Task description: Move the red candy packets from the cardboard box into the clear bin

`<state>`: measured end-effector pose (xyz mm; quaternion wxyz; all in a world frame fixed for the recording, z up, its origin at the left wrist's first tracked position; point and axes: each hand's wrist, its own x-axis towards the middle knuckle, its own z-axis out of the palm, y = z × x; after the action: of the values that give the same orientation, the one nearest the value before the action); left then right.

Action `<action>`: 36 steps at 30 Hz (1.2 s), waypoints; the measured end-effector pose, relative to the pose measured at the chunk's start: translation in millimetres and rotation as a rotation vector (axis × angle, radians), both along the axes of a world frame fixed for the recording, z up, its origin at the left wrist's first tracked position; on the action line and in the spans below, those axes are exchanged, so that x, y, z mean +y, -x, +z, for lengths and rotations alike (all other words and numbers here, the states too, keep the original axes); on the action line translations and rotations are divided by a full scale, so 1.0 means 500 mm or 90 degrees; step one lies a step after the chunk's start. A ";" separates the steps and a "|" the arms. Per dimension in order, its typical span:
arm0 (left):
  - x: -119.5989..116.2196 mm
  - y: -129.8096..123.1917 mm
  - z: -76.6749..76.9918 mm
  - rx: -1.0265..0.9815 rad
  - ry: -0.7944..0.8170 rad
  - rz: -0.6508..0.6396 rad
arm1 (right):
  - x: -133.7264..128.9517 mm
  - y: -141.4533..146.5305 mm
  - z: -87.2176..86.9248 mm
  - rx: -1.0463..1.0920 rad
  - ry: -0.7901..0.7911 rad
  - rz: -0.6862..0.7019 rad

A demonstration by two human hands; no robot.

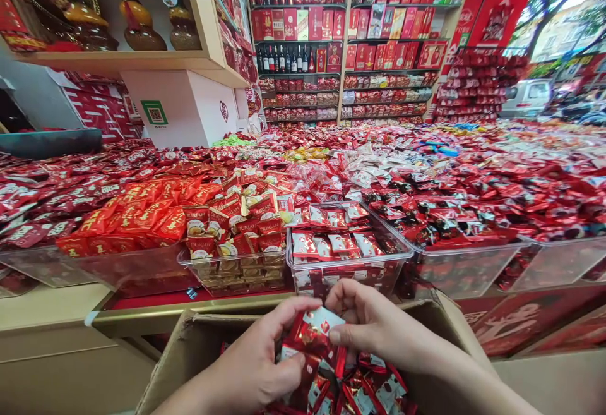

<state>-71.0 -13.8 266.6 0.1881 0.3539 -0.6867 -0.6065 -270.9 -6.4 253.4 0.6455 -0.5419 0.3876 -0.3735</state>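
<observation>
Between my two hands are several red-and-white wrapped candy packets (314, 333), held above an open cardboard box (165, 355). My left hand (258, 358) is closed around them from the left, thumb in front. From the right, my right hand (372, 323) pinches the packets, with its thumb on a white part of a wrapper. More red-and-white packets (379, 396) lie loose in the box below. Just beyond my hands stands a clear plastic bin (348, 265) filled with similar packets stood in rows. The exact number in my grip is partly hidden by my fingers.
Left of that bin is a bin of durian-labelled packets (231, 228), then bright red pouches (137, 216). Dark red packets (440, 213) fill a bin to the right. A gold-edged counter (142, 314) runs behind the box. Shelves of bottles and gift boxes (298, 23) stand farther back.
</observation>
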 end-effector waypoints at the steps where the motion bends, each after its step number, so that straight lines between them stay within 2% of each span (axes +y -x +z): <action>1: 0.000 0.000 0.001 -0.012 0.005 -0.016 | 0.003 -0.001 0.000 0.005 0.001 0.011; 3: 0.001 0.002 0.001 0.015 -0.004 -0.023 | 0.008 -0.005 0.002 -0.003 0.034 -0.014; 5: 0.005 0.004 -0.001 0.075 -0.019 0.017 | 0.015 -0.010 0.009 -0.059 0.073 -0.064; 9: 0.012 0.004 -0.006 0.164 -0.045 0.094 | 0.023 -0.022 0.020 -0.213 0.037 -0.056; 12: 0.011 -0.002 -0.003 0.197 -0.028 0.058 | 0.023 -0.027 0.018 -0.220 0.052 -0.118; 15: 0.005 -0.009 0.000 0.179 0.014 -0.003 | 0.026 -0.026 0.012 -0.175 0.101 -0.231; 17: 0.002 -0.013 -0.004 0.171 0.024 -0.017 | 0.029 -0.019 0.019 -0.120 0.138 -0.257; 20: 0.002 -0.015 -0.020 0.205 0.053 -0.024 | 0.010 0.014 0.059 0.002 0.247 -0.297; 23: 0.004 -0.012 -0.030 0.199 0.084 -0.020 | -0.058 0.060 0.115 0.179 0.416 -0.396; 25: 0.005 -0.010 -0.029 0.155 0.097 0.000 | -0.123 0.080 0.139 0.325 0.442 -0.362; 27: 0.005 -0.008 -0.025 0.112 0.129 0.015 | -0.185 0.083 0.145 0.461 0.394 -0.247; 29: 0.003 -0.007 -0.021 0.085 0.178 0.021 | -0.231 0.071 0.139 0.532 0.357 -0.162; 32: -0.001 -0.009 -0.016 0.072 0.248 0.021 | -0.258 0.044 0.127 0.587 0.360 -0.118; 36: -0.005 -0.012 -0.006 0.046 0.285 -0.007 | -0.248 0.028 0.120 0.685 0.414 -0.101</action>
<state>-64.9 -16.3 263.6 0.2837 0.2776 -0.7988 -0.4521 -284.7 -130.2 313.4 0.1328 -0.7918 0.5635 -0.1945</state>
